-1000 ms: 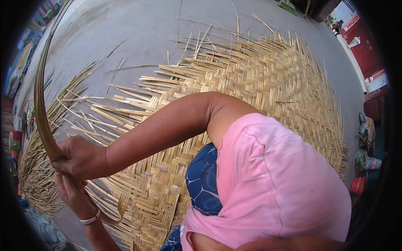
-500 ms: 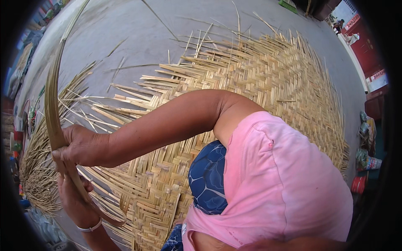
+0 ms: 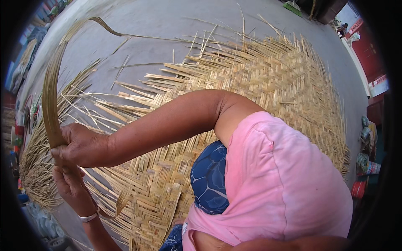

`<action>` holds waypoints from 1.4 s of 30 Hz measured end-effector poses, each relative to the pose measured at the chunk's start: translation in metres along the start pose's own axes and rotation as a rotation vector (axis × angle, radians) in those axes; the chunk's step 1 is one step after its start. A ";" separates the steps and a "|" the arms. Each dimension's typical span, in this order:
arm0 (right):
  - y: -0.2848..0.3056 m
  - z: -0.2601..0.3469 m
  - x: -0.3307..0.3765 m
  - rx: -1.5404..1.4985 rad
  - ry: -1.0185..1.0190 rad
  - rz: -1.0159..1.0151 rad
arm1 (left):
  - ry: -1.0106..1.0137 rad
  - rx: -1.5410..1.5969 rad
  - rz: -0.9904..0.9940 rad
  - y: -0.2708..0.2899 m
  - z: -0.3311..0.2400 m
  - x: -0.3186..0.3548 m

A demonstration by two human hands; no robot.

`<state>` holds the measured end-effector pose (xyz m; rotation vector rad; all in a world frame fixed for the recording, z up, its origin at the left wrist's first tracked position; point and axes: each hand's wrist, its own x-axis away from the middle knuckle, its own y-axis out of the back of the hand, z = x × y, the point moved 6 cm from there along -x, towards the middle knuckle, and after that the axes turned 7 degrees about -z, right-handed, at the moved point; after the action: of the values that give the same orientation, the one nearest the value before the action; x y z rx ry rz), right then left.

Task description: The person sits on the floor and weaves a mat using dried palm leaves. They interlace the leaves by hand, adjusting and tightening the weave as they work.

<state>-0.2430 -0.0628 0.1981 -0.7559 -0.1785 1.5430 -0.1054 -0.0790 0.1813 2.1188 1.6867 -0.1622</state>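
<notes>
Fingers of the right hand [image 3: 86, 144] are clamped on a long flat strip [image 3: 51, 100] that arches up from them, and those of the left hand [image 3: 75, 190], just below, look closed round its lower part. Near them to the left lies a bundle of loose strips [image 3: 35, 171], while to their right spreads a mat [image 3: 268, 75], its broad middle already interlaced. Up and right of the fingers, its ragged free ends [image 3: 138, 91] suggest this edge is unfinished, the gripped strip apparently not yet woven in.
</notes>
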 end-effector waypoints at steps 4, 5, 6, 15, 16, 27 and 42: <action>-0.005 0.007 -0.002 -0.074 -0.047 0.024 | 0.108 0.144 -0.010 0.000 -0.011 0.001; -0.002 0.007 -0.001 -0.087 -0.069 0.013 | 0.139 0.154 -0.032 -0.002 -0.010 0.002; 0.002 0.008 -0.001 -0.066 -0.068 -0.008 | 0.170 0.164 -0.053 -0.008 -0.012 0.004; -0.002 0.014 -0.007 -0.068 0.003 0.006 | 0.206 0.068 -0.060 0.005 -0.025 0.010; 0.002 0.013 -0.007 -0.049 -0.004 0.003 | 0.150 -0.007 -0.019 0.004 -0.026 0.012; -0.004 0.006 0.000 -0.101 0.001 -0.034 | -0.012 -0.159 -0.016 0.025 0.001 0.008; -0.013 0.019 -0.010 0.006 0.017 0.182 | 0.466 0.265 0.080 0.024 0.021 -0.004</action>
<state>-0.2435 -0.0637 0.2228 -0.7981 -0.0939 1.7081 -0.0800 -0.0949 0.1695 2.5683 1.9144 0.1549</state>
